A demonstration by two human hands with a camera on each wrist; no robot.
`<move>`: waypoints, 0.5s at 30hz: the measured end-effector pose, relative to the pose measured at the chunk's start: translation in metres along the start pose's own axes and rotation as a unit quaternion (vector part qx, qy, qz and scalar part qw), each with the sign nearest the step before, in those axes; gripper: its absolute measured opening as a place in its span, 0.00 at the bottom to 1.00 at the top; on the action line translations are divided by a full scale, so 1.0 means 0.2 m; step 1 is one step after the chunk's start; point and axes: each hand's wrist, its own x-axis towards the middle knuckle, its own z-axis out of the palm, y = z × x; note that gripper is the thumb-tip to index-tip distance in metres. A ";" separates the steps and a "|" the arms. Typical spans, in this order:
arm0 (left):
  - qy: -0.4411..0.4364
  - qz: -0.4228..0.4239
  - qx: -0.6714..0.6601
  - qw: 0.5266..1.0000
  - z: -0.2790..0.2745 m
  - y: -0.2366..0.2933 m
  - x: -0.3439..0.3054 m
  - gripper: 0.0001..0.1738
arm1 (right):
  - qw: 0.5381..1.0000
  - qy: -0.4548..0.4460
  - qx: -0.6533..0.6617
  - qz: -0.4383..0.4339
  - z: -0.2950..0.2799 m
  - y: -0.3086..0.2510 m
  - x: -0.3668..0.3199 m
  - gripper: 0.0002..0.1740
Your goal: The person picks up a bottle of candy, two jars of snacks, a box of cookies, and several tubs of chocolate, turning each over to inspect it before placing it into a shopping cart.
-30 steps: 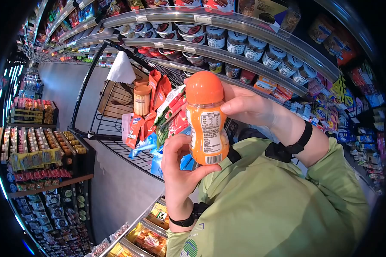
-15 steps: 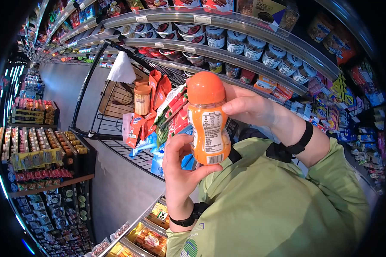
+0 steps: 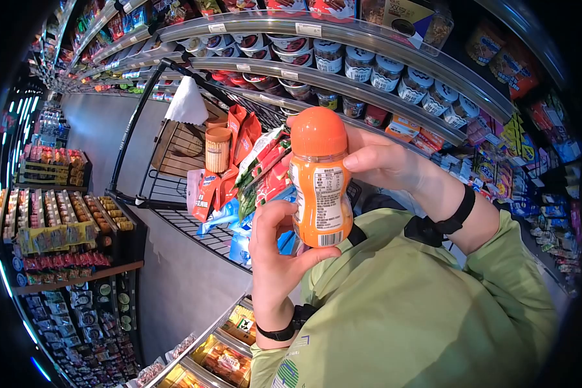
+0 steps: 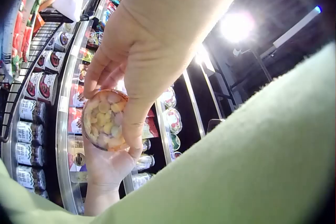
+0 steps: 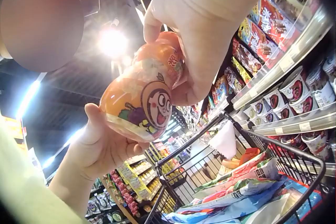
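Both hands hold an orange plastic candy bottle in front of the chest, its rounded orange cap at the top. Its printed white label and barcode face the head camera. My left hand grips the lower part between thumb and fingers. Near the neck and cap, my right hand grips the far side, thumb along the edge. Pale candies show through the clear base in the left wrist view. A cartoon face is printed on the side seen from the right wrist.
A black wire shopping cart stands just beyond the hands, with a brown-lidded jar, red pouches and a white cloth. Shelves of tubs and jars run behind it. A snack display stands at left.
The bottle and both hands have shifted slightly to the right in the head view, along with small movement of the background. The two-handed grip stays the same.
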 end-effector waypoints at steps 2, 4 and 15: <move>-0.002 0.002 0.006 1.000 0.00 0.00 0.00 0.43 | 1.000 0.001 0.001 -0.001 0.00 0.00 0.00 0.50; 0.000 0.003 0.003 1.000 0.00 0.00 0.00 0.43 | 1.000 -0.001 0.008 -0.003 0.00 0.00 0.00 0.51; -0.003 -0.006 -0.008 1.000 0.00 -0.01 0.00 0.43 | 1.000 0.007 0.002 -0.006 0.00 0.00 0.01 0.49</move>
